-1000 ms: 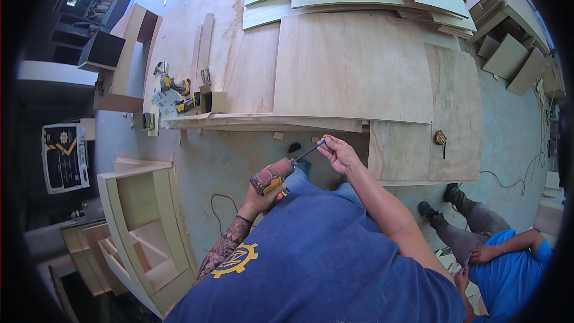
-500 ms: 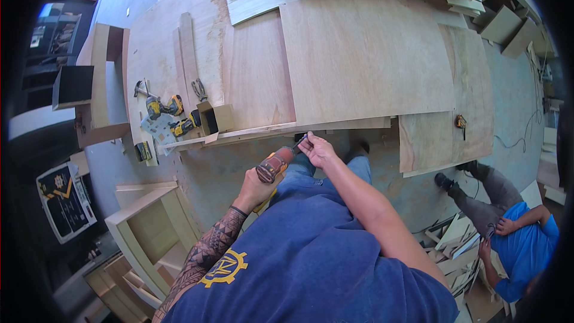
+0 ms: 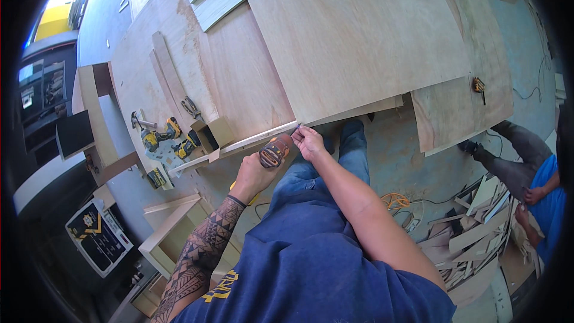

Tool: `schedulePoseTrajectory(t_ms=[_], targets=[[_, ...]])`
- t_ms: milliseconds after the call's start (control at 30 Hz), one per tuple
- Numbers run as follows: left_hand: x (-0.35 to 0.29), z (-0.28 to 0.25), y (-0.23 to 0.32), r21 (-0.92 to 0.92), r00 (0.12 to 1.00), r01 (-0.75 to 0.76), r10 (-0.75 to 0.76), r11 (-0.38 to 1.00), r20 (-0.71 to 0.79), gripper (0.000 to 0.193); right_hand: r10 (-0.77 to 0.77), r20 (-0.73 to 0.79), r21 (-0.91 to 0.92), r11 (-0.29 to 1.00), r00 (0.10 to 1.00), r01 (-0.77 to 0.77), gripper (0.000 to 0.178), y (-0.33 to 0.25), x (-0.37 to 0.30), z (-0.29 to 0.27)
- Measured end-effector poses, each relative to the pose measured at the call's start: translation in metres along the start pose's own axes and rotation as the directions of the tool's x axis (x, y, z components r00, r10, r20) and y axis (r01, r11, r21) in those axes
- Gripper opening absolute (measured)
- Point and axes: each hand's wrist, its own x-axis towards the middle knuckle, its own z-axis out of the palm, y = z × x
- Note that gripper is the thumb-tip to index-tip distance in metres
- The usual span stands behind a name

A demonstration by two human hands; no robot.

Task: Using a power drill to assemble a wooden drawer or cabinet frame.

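Note:
My left hand [image 3: 254, 174] is closed around a cordless drill [image 3: 276, 151], its nose pointed at the near edge of the plywood. At that edge my right hand [image 3: 310, 143] pinches with its fingertips right by the drill's tip; what lies between them is too small to make out. A narrow pale wood strip [image 3: 251, 139] runs along the sheet's front edge and ends close to my fingers. Beyond it spreads a large plywood sheet [image 3: 359, 42]. The drill's body hides its bit.
Left on the plywood lie a yellow-black cordless drill [image 3: 151, 138], another [image 3: 187, 143], pliers [image 3: 190, 106], a hammer [image 3: 143, 121] and an open cardboard box [image 3: 220, 131]. A wooden cabinet frame [image 3: 173, 227] stands lower left. Wood offcuts [image 3: 472, 245] and a seated co-worker [image 3: 541, 191] are at right.
My hands and the drill have come up to the sheet's front edge, the drill's nose closer to my right fingertips. The whole view has turned and shifted, bringing an orange cable into sight.

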Motion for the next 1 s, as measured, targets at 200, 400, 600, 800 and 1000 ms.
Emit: schedulePoseTrajectory(t_ms=[200,400,600,800,1000], targets=[[0.005,-0.001,0.0,0.029,0.998,-0.059,0.058,0.998,0.021,0.041,-0.012,0.017,0.031,0.999,1.0,0.011,0.01,0.004,-0.001,-0.001],[0.012,-0.003,0.01,0.057,0.988,-0.157,0.157,0.986,0.0,0.043,-0.176,-0.203,-0.398,0.913,0.963,0.083,0.022,-0.006,-0.012,-0.008],[0.014,-0.004,0.005,0.042,0.987,-0.159,0.16,0.986,-0.017,0.042,-0.193,-0.202,-0.215,0.965,0.96,0.149,0.03,-0.015,-0.018,0.012],[0.011,-0.002,0.008,-0.008,0.979,-0.205,0.205,0.979,-0.012,0.047,-0.105,-0.263,0.055,0.991,0.959,0.124,0.02,-0.012,-0.003,0.009],[0.006,0.0,0.007,-0.115,0.983,-0.181,0.179,0.977,-0.027,0.052,-0.084,-0.399,-0.037,0.996,0.913,0.075,0.017,-0.026,0.002,0.02]])
